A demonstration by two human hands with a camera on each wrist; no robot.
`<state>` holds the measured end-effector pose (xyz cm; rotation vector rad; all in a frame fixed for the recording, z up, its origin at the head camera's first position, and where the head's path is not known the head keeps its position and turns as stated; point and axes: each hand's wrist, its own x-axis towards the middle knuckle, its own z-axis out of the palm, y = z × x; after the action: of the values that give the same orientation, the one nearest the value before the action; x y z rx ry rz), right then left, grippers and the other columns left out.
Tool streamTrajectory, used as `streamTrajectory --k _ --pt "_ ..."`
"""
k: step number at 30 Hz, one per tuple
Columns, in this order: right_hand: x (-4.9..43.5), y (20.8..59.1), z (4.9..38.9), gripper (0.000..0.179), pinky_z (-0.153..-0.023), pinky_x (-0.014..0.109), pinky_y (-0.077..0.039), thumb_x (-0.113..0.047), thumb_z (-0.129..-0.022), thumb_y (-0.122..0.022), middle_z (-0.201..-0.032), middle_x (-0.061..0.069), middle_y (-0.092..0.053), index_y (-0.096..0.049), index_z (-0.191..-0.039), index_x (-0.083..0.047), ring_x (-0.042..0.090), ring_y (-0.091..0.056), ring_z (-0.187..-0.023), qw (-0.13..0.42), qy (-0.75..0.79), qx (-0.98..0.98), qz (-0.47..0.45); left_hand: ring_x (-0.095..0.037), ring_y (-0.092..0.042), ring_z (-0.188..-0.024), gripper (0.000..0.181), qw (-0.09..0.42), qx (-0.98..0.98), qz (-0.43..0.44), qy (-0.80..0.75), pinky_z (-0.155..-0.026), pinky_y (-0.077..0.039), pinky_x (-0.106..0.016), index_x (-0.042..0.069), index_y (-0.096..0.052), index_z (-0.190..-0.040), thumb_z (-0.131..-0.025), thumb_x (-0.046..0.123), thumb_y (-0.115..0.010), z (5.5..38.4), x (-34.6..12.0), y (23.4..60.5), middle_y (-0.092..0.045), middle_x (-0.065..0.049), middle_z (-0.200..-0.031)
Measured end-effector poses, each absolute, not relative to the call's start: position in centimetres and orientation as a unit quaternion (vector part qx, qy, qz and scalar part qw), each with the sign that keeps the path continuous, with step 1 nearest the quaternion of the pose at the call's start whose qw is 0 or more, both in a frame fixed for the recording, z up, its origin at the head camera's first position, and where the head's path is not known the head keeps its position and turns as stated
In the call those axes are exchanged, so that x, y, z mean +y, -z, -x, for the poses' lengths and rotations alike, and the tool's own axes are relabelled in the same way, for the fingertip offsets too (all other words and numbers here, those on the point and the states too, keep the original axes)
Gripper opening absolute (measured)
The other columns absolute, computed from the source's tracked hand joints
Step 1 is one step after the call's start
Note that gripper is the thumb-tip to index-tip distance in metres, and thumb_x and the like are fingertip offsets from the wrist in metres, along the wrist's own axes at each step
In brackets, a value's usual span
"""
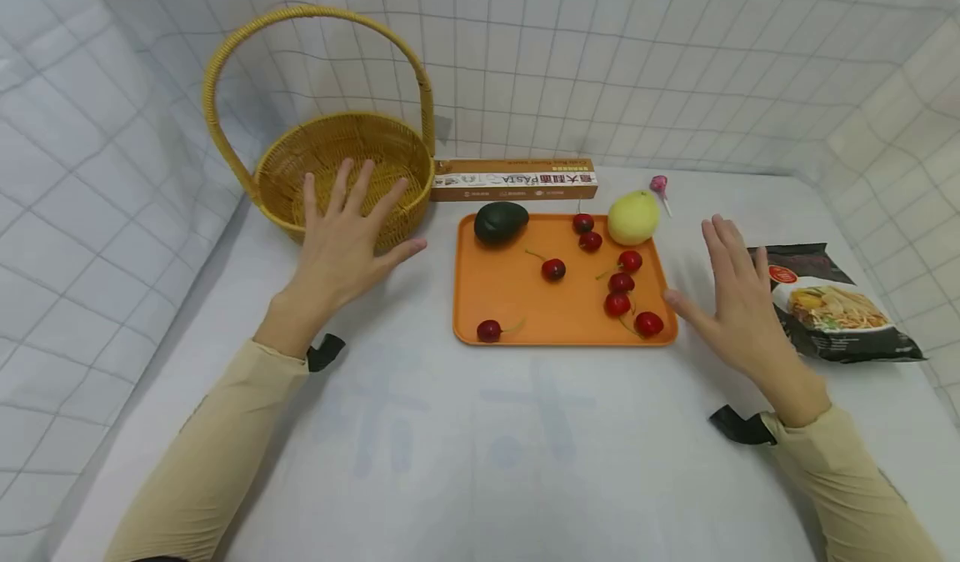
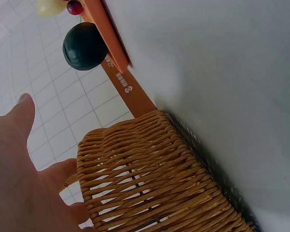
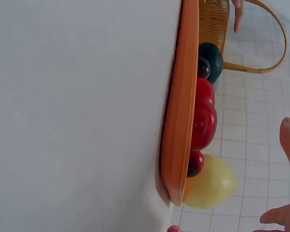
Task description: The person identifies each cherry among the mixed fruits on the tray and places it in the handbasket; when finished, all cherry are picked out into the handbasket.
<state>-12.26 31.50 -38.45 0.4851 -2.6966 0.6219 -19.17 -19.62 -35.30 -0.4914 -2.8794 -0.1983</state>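
Beige sleeves (image 1: 213, 449) come nearest in the head view, leading to two unclenched hands that grasp nothing. Left hand (image 1: 337, 241) has its fingers spread before the yellow wicker basket (image 1: 417, 203); whether they touch it, I cannot tell. Right hand (image 1: 738, 308) holds its thumb apart, beside the orange tray (image 1: 517, 308), with a dark noodle packet (image 1: 840, 308) just to its right. Between the hands, the tray bears an avocado (image 1: 500, 223), a yellow fruit (image 1: 633, 218) and eight cherries (image 1: 553, 270). Beyond it lie a pasta box (image 1: 517, 180) and, past the right hand, a pink lollipop (image 1: 659, 183). From the left wrist, the basket's woven side hides that hand's fingertips, its thumb raised clear. From the right wrist, thumb and fingers show at the edge, apart from the tray and yellow fruit.
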Motion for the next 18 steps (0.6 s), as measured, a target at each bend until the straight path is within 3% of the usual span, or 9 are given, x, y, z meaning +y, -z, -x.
streamTrajectory --k 2,5,10,15,18 --pt "31.3 38.8 12.2 0.095 -0.126 0.067 -0.001 -0.062 -0.098 -0.063 -0.175 0.016 -0.022 -0.025 -0.168 -0.011 0.039 -0.016 -0.162 0.169 -0.242 -0.939 -0.175 -0.034 0.008 -0.164 0.087 0.105 -0.978 0.166 0.070 -0.122 0.016 -0.067 0.033 -0.021 -0.170 -0.099 0.075 -0.047 19.3 -19.6 35.5 -0.001 -0.011 -0.178" --pt "30.8 38.9 12.0 0.086 -0.123 0.071 -0.015 -0.049 -0.098 -0.070 -0.172 0.014 -0.029 -0.032 -0.166 -0.014 0.042 -0.027 -0.157 0.175 -0.268 -0.932 -0.169 -0.034 0.007 -0.164 0.085 0.107 -0.978 0.165 0.071 -0.122 0.016 -0.067 0.033 -0.020 -0.170 -0.099 0.074 -0.047 19.4 -19.6 35.5 -0.001 -0.011 -0.178" --pt "30.3 39.1 11.7 0.076 -0.108 0.068 -0.040 -0.025 -0.093 -0.079 -0.158 0.013 -0.051 -0.046 -0.160 -0.018 0.039 -0.051 -0.139 0.181 -0.300 -0.923 -0.159 -0.033 0.006 -0.165 0.084 0.120 -0.975 0.167 0.084 -0.123 0.016 -0.066 0.032 -0.023 -0.169 -0.100 0.072 -0.048 19.5 -19.7 35.3 -0.003 -0.011 -0.178" --pt "30.1 39.6 11.4 0.066 -0.100 0.050 -0.046 -0.021 -0.089 -0.083 -0.137 0.010 -0.066 -0.058 -0.151 -0.016 0.030 -0.064 -0.119 0.152 -0.303 -0.927 -0.161 -0.031 0.002 -0.165 0.082 0.146 -0.969 0.167 0.110 -0.124 0.015 -0.063 0.029 -0.029 -0.168 -0.100 0.069 -0.052 19.5 -20.0 34.7 -0.008 -0.011 -0.178" --pt "30.2 39.8 11.5 0.060 -0.097 0.032 -0.047 -0.017 -0.085 -0.088 -0.128 0.007 -0.072 -0.065 -0.141 -0.011 0.025 -0.066 -0.111 0.151 -0.296 -0.927 -0.176 -0.029 0.002 -0.165 0.082 0.167 -0.964 0.165 0.122 -0.125 0.014 -0.061 0.029 -0.029 -0.168 -0.100 0.071 -0.049 19.4 -20.4 34.2 -0.008 -0.010 -0.178"
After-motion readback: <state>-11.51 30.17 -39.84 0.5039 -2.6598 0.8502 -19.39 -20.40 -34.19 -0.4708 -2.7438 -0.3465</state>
